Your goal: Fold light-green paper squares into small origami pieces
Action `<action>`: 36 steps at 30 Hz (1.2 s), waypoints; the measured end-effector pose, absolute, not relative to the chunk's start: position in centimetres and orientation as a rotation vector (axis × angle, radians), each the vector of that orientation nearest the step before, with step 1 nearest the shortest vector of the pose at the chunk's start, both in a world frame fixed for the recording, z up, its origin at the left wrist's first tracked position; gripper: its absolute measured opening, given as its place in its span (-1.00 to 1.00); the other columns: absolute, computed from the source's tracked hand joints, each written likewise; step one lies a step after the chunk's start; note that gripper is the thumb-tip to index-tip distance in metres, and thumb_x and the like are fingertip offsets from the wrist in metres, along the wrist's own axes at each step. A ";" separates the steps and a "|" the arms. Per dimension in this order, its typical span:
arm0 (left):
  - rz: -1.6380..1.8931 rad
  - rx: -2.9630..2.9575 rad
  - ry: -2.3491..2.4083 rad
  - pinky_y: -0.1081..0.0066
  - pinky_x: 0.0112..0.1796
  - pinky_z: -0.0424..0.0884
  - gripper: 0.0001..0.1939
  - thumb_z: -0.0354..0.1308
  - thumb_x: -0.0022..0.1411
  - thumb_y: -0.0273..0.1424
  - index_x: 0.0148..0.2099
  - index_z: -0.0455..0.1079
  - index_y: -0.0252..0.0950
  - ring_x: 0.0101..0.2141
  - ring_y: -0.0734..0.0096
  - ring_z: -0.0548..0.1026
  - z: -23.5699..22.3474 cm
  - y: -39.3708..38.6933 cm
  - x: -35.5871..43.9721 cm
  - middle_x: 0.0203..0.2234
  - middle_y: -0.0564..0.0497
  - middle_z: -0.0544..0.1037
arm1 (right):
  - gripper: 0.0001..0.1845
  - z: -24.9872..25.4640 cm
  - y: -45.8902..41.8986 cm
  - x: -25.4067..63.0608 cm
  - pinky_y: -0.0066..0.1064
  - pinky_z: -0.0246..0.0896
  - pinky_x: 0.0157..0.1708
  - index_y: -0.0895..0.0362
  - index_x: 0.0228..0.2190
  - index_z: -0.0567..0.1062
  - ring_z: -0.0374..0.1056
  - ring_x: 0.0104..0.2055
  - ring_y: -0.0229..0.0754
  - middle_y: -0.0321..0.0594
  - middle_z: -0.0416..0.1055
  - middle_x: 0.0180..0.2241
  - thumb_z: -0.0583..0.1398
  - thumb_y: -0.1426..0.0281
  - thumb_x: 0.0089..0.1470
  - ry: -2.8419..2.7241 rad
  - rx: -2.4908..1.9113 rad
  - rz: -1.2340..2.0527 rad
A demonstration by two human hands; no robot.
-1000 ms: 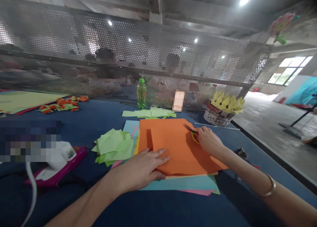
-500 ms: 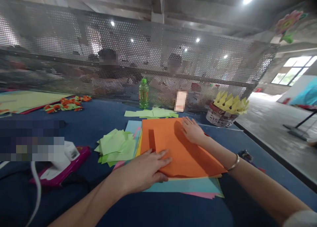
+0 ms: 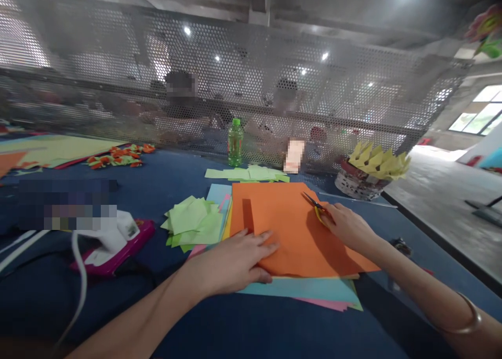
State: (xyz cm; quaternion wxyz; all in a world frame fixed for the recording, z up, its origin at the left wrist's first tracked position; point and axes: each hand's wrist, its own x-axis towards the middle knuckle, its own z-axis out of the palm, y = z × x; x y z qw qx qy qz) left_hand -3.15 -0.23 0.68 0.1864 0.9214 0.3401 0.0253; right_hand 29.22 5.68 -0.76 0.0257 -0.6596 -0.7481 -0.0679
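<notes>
Here, left hand (image 3: 237,262) spreads flat on orange paper (image 3: 282,212); right hand (image 3: 349,227) holds scissors (image 3: 315,203); bottle (image 3: 235,146) stands capped.

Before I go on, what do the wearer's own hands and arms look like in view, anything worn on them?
Both the left hand and the right hand are bare, with no gloves or visible rings. No sleeve shows on either forearm. The right forearm wears a plain, shiny metal bangle; the left forearm shows no jewellery.
</notes>
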 end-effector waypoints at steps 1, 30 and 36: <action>0.068 2.595 0.953 0.12 0.25 0.08 -0.38 0.13 0.37 -0.11 0.39 0.12 -0.10 0.33 0.04 0.15 0.7 -0.2 -3.2 0.39 -0.07 0.06 | -0.71 -0.8 5.4 29.5 -0.31 0.20 -0.22 0.20 -0.04 0.45 0.44 -0.12 0.01 0.02 0.45 -0.13 0.03 0.36 0.33 -2.310 -2.034 -0.201; 0.374 2.463 1.317 0.38 -0.34 0.37 -0.40 -0.16 0.39 0.10 0.01 0.52 -0.20 -0.33 0.12 0.61 2.0 0.2 -4.0 -0.40 -0.09 0.64 | -0.54 -1.9 4.1 33.1 -0.31 0.18 -0.21 0.20 0.15 0.32 0.45 -0.09 0.04 0.07 0.47 -0.07 0.07 0.44 0.23 -2.067 -2.118 -0.255; 0.401 2.495 1.428 0.36 -0.39 0.38 -0.45 -0.13 0.40 0.03 -0.04 0.54 -0.23 -0.44 0.15 0.59 1.5 0.5 -3.8 -0.49 -0.09 0.63 | -0.57 -1.7 3.8 32.9 -0.30 0.16 -0.27 0.23 0.12 0.34 0.47 -0.13 0.09 0.11 0.46 -0.11 0.05 0.46 0.23 -2.059 -2.178 -0.253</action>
